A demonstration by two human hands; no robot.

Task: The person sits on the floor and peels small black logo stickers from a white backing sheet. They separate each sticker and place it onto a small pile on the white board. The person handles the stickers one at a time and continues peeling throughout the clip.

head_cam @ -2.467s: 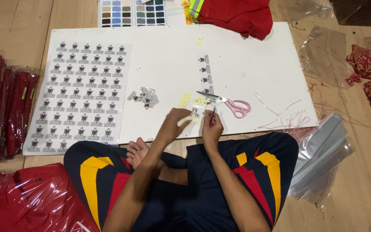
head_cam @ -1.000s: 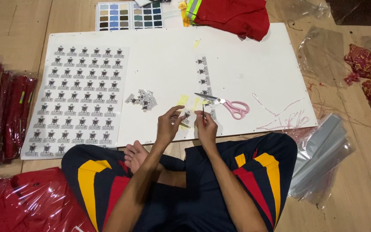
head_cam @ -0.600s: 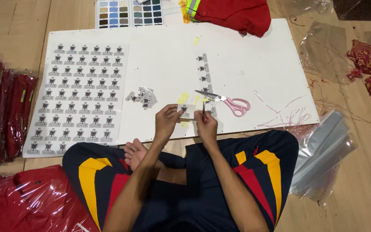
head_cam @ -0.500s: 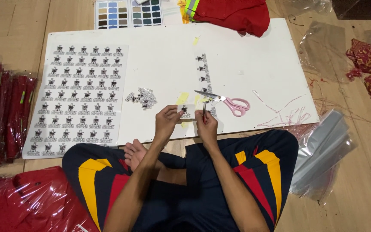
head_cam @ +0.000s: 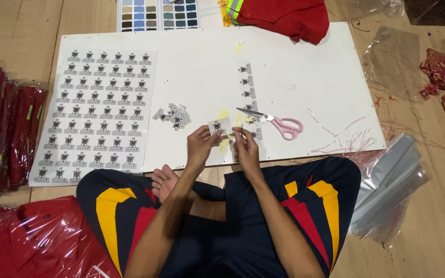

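- the left hand and the right hand meet over the near edge of the white board, both pinching one small cut-out sticker between them.
- the left thumb and fingers are closed on the sticker's left side; the right fingertips are closed at its right edge, though how much of it they hold cannot be told.
- the sticker is lifted just above the board, near the middle of the near edge, with yellowish backing scraps lying on the board just beyond it.
- a small heap of cut stickers lies left of the hands, toward the board's middle.
- pink-handled scissors lie on the board just right of the hands, blades pointing left.
- a short strip of stickers runs from the scissors toward the far edge.
- a full sheet of printed stickers covers the board's left end.
- thin pink trimmings are scattered near the board's near right corner.
- a colour swatch card lies at the far edge, beside a red garment.
- bagged red garments are stacked on the floor off the left edge; clear plastic bags lie off the right.
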